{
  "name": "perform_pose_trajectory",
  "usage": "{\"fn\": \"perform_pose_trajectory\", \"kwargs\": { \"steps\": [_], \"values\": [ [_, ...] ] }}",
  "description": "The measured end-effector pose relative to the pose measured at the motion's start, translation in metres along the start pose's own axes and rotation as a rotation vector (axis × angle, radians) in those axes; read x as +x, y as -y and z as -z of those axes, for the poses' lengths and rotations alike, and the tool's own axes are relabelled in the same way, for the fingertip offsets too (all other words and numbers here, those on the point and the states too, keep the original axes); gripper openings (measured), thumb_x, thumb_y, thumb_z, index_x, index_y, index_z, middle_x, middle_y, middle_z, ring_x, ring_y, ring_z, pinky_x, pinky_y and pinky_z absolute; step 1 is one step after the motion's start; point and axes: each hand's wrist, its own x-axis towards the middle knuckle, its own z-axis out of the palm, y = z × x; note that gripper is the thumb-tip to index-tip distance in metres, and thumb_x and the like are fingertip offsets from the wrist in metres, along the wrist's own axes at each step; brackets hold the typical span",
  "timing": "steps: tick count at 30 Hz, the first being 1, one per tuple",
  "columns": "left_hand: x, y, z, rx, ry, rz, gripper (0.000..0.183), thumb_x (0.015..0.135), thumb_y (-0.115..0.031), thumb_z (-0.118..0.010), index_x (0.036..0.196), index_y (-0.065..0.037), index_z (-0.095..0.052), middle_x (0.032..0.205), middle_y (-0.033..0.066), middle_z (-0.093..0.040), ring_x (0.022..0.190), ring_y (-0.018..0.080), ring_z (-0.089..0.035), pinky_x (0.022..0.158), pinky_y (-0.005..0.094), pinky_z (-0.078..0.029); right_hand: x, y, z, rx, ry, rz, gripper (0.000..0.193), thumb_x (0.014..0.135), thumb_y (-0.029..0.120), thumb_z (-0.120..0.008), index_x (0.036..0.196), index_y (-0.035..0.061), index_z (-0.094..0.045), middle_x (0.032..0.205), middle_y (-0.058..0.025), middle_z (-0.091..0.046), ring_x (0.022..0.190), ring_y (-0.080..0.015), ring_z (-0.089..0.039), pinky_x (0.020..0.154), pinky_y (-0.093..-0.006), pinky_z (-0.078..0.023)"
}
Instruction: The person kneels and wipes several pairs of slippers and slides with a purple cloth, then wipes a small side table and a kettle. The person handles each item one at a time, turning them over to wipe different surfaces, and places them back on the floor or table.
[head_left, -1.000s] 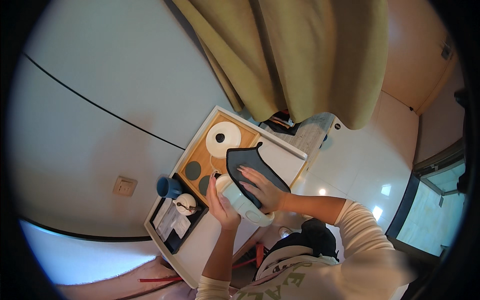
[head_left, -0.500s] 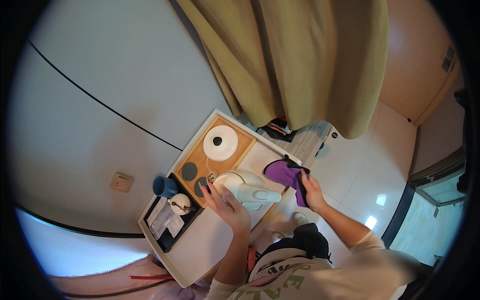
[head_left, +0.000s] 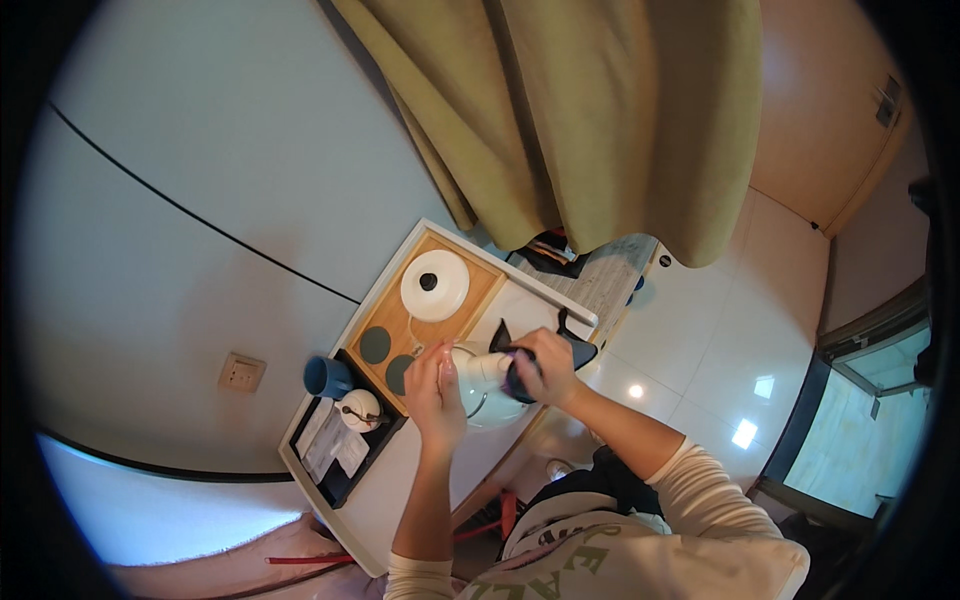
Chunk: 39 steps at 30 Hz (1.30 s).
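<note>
A pale electric kettle [head_left: 487,402] is at the table's near edge, between my two hands. Against its left side rests my left hand [head_left: 435,400], fingers pressed together and bent at the rim. My right hand [head_left: 548,368] is closed on a cloth [head_left: 582,351], bunched over the kettle's handle; its dark outer side shows, and a loose corner sticks out to the right. My right fingers are partly blurred. Farther back, the white round kettle base [head_left: 452,302] with a black centre sits on a wooden tray [head_left: 480,284].
Left of the kettle, a black tray [head_left: 345,488] holds a small white pot [head_left: 360,408] and papers; a blue mug [head_left: 326,376] stands by its far end. Two dark round coasters [head_left: 375,345] lie on the wooden tray. A yellow-green curtain [head_left: 600,130] hangs behind the table.
My right hand has brought the cloth leftward onto the kettle's handle. My left hand, raised with spread fingers before, has come against the kettle's side.
</note>
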Motion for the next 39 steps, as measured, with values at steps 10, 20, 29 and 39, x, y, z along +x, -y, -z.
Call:
{"fn": "perform_pose_trajectory", "kwargs": {
  "steps": [10,20,29,39],
  "values": [
    [-0.026,-0.023,-0.009,0.321,-0.093,0.061,0.046,0.084,-0.026,-0.06,0.12,0.001,-0.049,0.116,0.0245,-0.052,0.11,0.0396,-0.049,0.091,0.0449,-0.039,0.033,0.049,-0.028,-0.153,0.008,-0.161,0.016,0.086,0.017,-0.056,0.079,0.0028,-0.059,0.08,-0.0096,-0.055,0.082,-0.0291,-0.05,0.078,-0.037,-0.037],
    [-0.011,-0.019,0.021,0.364,0.054,-0.005,0.049,0.074,-0.033,-0.071,0.114,-0.008,-0.058,0.107,0.0152,-0.06,0.1,0.033,-0.057,0.08,0.0385,-0.048,-0.058,-0.021,-0.04,0.053,0.274,-0.563,0.04,0.097,0.01,-0.035,0.133,-0.0038,-0.03,0.132,-0.0261,-0.036,0.122,-0.0406,-0.036,0.104,-0.0351,-0.029],
    [-0.014,0.0,0.008,0.036,-0.074,-0.04,0.036,0.08,-0.022,-0.063,0.112,-0.005,-0.058,0.107,0.0143,-0.059,0.099,0.0329,-0.058,0.082,0.0386,-0.047,-0.043,0.043,-0.044,0.098,0.059,-0.461,0.049,0.089,0.018,-0.054,0.128,-0.0075,-0.036,0.13,-0.0267,-0.039,0.122,-0.0408,-0.038,0.103,-0.0417,-0.03],
    [-0.016,-0.003,0.002,0.11,-0.106,0.105,0.028,0.085,-0.019,-0.056,0.11,-0.006,-0.058,0.102,0.0134,-0.057,0.099,0.0307,-0.056,0.08,0.037,-0.046,-0.07,0.049,-0.04,0.091,0.039,-0.476,0.054,0.091,0.02,-0.049,0.134,-0.0054,-0.03,0.137,-0.0242,-0.035,0.128,-0.0383,-0.033,0.106,-0.04,-0.025]
  ]
}}
